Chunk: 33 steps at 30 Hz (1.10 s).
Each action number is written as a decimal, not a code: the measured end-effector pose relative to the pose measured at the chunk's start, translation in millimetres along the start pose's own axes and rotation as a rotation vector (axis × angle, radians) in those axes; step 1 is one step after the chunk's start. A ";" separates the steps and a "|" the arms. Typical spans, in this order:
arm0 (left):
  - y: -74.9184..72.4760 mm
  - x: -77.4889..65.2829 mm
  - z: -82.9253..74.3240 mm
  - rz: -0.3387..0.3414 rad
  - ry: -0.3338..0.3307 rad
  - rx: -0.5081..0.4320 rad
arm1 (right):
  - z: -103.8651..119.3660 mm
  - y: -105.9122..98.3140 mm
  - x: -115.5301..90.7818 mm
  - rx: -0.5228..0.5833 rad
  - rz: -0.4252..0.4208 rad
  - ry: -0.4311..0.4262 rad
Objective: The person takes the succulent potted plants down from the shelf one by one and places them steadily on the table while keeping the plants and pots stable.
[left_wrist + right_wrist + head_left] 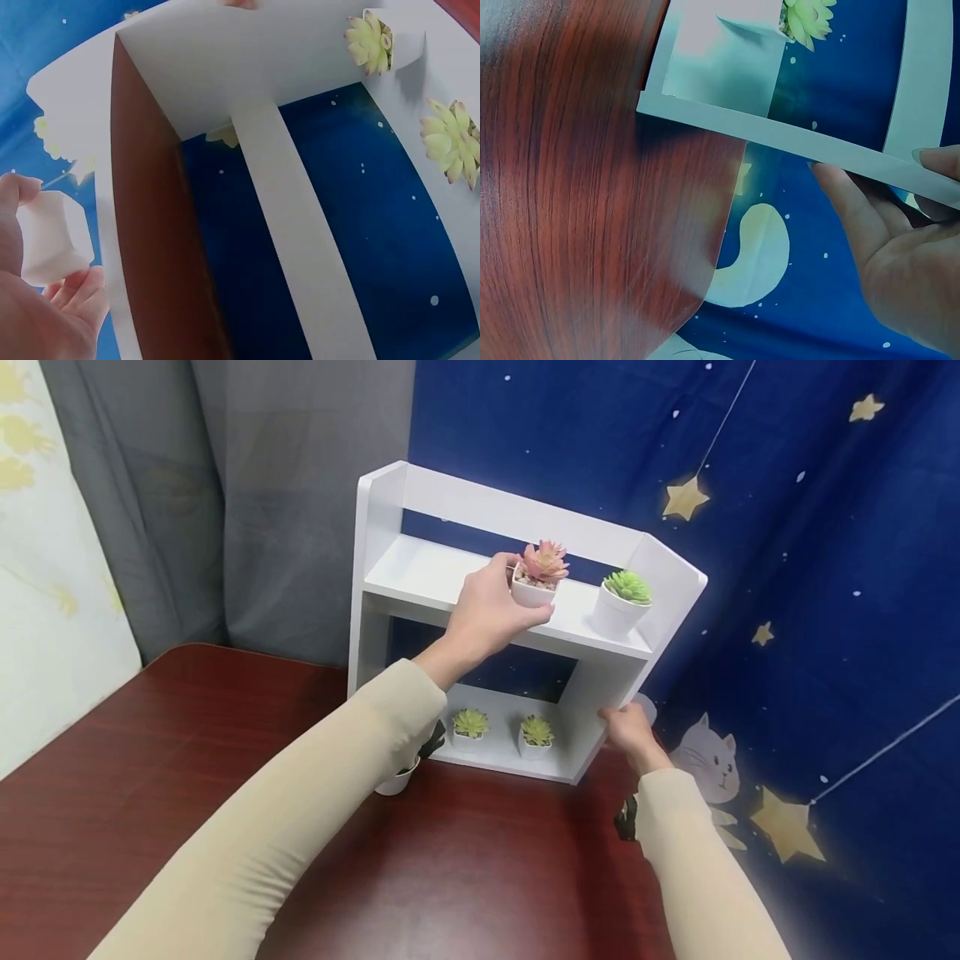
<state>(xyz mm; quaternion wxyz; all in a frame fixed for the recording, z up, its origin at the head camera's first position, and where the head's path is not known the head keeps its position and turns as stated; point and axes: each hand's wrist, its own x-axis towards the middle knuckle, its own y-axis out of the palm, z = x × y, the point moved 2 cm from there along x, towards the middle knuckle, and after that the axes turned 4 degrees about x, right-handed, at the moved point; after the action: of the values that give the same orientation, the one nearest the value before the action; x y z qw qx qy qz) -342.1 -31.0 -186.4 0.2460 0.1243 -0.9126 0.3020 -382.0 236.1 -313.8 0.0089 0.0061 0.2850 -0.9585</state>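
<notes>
My left hand (483, 614) holds a pink potted succulent (545, 564) by its white square pot, thumb and fingers on opposite sides. In the head view the pot appears over the upper board of a white two-tier shelf (427, 568); whether it touches the board I cannot tell. The left wrist view shows the white pot (56, 238) between thumb and fingers. My right hand (633, 735) grips the shelf's right side panel, its thumb on one face and fingers on the other, as the right wrist view (907, 270) shows.
A bright green potted succulent (628, 589) stands at the upper board's right end. Two pale green succulents, one left (470, 727) and one right (536, 735), sit on the lower board. Another white pot (393, 783) is partly hidden by my left forearm on the brown table (450, 860).
</notes>
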 end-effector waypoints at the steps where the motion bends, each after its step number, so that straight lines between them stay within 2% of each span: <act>1: -0.1 -2.0 -0.8 0.006 0.012 0.004 | -0.9 -0.5 -0.4 -0.001 -0.001 0.002; 6: -1.6 -13.0 -4.9 0.023 0.065 0.035 | -5.5 -2.9 -1.5 0.011 -0.013 0.010; 12: -7.7 -29.5 -6.4 -0.015 0.102 0.058 | -8.2 -3.8 -2.2 0.017 -0.008 0.008; 15: -10.7 -38.8 -2.2 -0.033 0.103 0.053 | -7.1 -2.8 -2.2 0.023 -0.008 0.004; 22: -15.1 -59.4 10.8 -0.028 0.101 0.033 | -3.7 0.5 2.7 0.037 0.007 -0.005; 27: -11.5 -69.7 15.7 0.000 0.106 0.032 | -4.1 0.7 7.9 0.020 0.000 0.000; 33: 1.3 -84.0 24.1 0.008 0.082 -0.008 | -3.6 0.0 7.2 0.019 -0.008 0.000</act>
<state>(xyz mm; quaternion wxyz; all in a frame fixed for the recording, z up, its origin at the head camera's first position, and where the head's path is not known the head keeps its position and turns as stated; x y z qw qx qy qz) -280.4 -38.2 -247.9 0.2824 0.1070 -0.9034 0.3044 -389.1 238.0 -317.0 0.0051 0.0049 0.2758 -0.9612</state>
